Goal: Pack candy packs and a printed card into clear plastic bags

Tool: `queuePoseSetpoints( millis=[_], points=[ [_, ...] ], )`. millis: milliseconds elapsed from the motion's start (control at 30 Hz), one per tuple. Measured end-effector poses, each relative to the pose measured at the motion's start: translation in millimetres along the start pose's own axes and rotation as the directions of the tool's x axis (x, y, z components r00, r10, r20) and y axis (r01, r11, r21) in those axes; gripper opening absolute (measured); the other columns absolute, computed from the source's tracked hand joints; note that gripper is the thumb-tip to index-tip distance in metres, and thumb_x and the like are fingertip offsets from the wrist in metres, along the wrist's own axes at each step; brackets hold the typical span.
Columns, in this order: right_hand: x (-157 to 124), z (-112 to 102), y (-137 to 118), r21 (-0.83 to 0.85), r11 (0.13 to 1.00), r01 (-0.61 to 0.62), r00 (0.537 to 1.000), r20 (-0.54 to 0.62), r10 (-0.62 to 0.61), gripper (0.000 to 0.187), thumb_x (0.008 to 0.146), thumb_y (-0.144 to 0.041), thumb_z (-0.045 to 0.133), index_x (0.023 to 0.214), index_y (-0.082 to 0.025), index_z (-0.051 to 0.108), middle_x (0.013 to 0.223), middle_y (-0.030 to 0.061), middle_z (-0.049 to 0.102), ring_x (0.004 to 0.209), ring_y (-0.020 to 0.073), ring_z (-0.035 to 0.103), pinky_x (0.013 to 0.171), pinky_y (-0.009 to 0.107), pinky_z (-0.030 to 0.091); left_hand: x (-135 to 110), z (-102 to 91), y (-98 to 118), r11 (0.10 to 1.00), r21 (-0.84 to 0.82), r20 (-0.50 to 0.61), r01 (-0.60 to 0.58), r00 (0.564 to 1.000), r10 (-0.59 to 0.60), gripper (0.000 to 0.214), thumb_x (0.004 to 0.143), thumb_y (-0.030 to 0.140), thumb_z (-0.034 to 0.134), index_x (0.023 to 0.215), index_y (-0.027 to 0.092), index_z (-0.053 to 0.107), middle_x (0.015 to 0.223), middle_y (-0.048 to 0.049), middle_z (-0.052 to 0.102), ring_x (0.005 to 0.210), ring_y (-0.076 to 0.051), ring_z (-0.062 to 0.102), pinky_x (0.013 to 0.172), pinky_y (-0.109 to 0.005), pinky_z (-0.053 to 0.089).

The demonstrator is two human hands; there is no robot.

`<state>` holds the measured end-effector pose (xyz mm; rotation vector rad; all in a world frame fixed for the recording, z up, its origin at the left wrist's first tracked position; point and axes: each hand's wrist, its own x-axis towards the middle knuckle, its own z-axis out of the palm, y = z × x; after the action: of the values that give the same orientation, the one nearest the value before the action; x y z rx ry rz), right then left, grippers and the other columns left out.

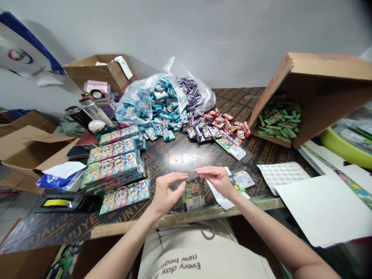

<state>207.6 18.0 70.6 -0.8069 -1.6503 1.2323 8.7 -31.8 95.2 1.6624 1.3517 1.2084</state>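
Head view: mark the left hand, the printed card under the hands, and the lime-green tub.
left hand (167, 195): head view, on the back of the hand.
printed card (194, 193): head view, on its printed face.
lime-green tub (343, 152): head view, on its outer wall.

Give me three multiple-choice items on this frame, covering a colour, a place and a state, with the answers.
1. What colour are the packets spilling from the clear plastic bag?
A. Orange and white
B. Teal and purple
C. Black and yellow

2. Where is the small printed packet?
A. Between the left hand and the right hand
B. Inside the clear plastic bag
C. Under the table

3. What state is the cardboard box at the right in?
A. Sealed shut
B. Upright with its flaps closed
C. Tipped over, open toward the green packets

Answers:
1. B, teal and purple packets fill the bag's mouth.
2. A, it sits directly between both hands.
3. C, the box leans on its edge, its open side showing.
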Motion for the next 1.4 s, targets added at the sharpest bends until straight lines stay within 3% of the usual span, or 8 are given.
queuePoseSetpoints(
  millis=[100, 367, 667, 833, 933, 1133, 1300, 1400],
  points=[
    [-1, -1, -4, -0.094, 0.992, 0.082, 0.995, 0.069, -0.076, 0.018, 0.069, -0.025, 0.068, 0.086, -0.024, 0.071, 0.094, 0.0057, 0.069, 0.088, 0.0202, 0.064, 0.085, 0.036, 0.047, 0, -2.2, 1, 0.979, 0.156, 0.022, -0.133, 0.991, 0.131, 0.009, 0.07, 0.022, 0.063, 0.074, 0.018, 0.07, 0.084, -0.0068, 0.07, 0.076, -0.017, 0.065, 0.076, -0.029, 0.049],
    [8, 8, -18, -0.09, 0.983, -0.158, 0.986, 0.049, 0.162, 0.017, 0.071, -0.03, 0.064, 0.076, -0.015, 0.07, 0.064, 0.0028, 0.068, 0.054, 0.0134, 0.061, 0.053, 0.024, 0.049, 14, -7.7, 11, 0.994, 0.083, 0.121, 0.074, 0.989, -0.084, 0.01, 0.071, 0.022, 0.062, 0.069, 0.013, 0.068, 0.065, -0.0047, 0.068, 0.059, -0.015, 0.062, 0.055, -0.022, 0.048],
    [-11, -1, 1, -0.242, 0.953, 0.184, 0.981, 0.106, -0.162, 0.021, 0.079, -0.021, 0.056, 0.098, -0.025, 0.065, 0.107, 0.0052, 0.063, 0.098, 0.0184, 0.059, 0.089, 0.035, 0.044, -3, -5.6, -9, 0.942, 0.221, 0.135, -0.253, 0.964, 0.228, 0.009, 0.076, 0.02, 0.058, 0.074, 0.017, 0.066, 0.089, -0.0083, 0.069, 0.076, -0.015, 0.064, 0.072, -0.027, 0.049],
    [-25, 16, 34, -0.154, 0.984, -0.085, 0.989, 0.105, 0.102, 0.061, 0.071, -0.027, 0.066, 0.126, -0.027, 0.041, 0.121, 0.0073, 0.052, 0.096, 0.0185, 0.057, 0.085, 0.034, 0.046, 4, -11.1, -27, 0.994, 0.08, -0.035, -0.072, 0.997, 0.075, 0.006, 0.072, 0.02, 0.063, 0.07, 0.016, 0.067, 0.079, -0.0068, 0.07, 0.073, -0.017, 0.065, 0.068, -0.027, 0.052],
    [-24, 27, 58, -0.129, 0.963, -0.237, 0.941, 0.216, 0.261, 0.061, 0.073, -0.03, 0.062, 0.128, -0.024, 0.037, 0.092, 0.0031, 0.06, 0.073, 0.014, 0.058, 0.068, 0.028, 0.048, 8, -24.0, -39, 0.997, -0.018, -0.204, 0.081, 0.975, -0.083, 0.009, 0.069, 0.023, 0.065, 0.07, 0.015, 0.067, 0.079, -0.0069, 0.07, 0.074, -0.018, 0.065, 0.069, -0.029, 0.053],
    [86, 29, 97, -0.348, 0.935, -0.073, 0.952, 0.257, 0.169, 0.056, 0.08, -0.04, 0.049, 0.13, -0.024, 0.031, 0.096, 0.0059, 0.059, 0.085, 0.0183, 0.057, 0.075, 0.034, 0.044, -11, -58.2, -73, 0.942, 0.06, -0.506, 0.33, 0.824, -0.257, 0.027, 0.071, 0.036, 0.062, 0.087, 0.014, 0.063, 0.078, -0.0061, 0.069, 0.072, -0.019, 0.064, 0.07, -0.031, 0.051],
    [217, 47, 129, -0.796, 0.574, 0.194, 0.912, 0.361, 0.193, 0.083, 0.063, -0.03, 0.065, 0.135, -0.021, 0.024, 0.141, 0.0148, 0.024, 0.129, 0.033, 0.016, 0.097, 0.051, 0.02, -46, -61.4, -94, 0.724, 0.557, -0.368, 0.407, 0.903, -0.224, 0.03, 0.074, 0.04, 0.056, 0.095, 0.019, 0.061, 0.088, -0.01, 0.067, 0.077, -0.026, 0.063, 0.071, -0.042, 0.05],
    [268, 67, 141, -0.796, 0.554, 0.243, 0.88, 0.421, 0.219, 0.09, 0.059, -0.02, 0.065, 0.136, -0.023, 0.019, 0.14, 0.0123, 0.027, 0.128, 0.0336, 0.016, 0.097, 0.052, 0.017, -43, -40.8, -100, 0.752, 0.625, -0.097, 0.21, 0.976, -0.193, 0.032, 0.074, 0.039, 0.055, 0.099, 0.02, 0.061, 0.105, -0.0124, 0.063, 0.101, -0.028, 0.056, 0.086, -0.044, 0.045]
  ],
)
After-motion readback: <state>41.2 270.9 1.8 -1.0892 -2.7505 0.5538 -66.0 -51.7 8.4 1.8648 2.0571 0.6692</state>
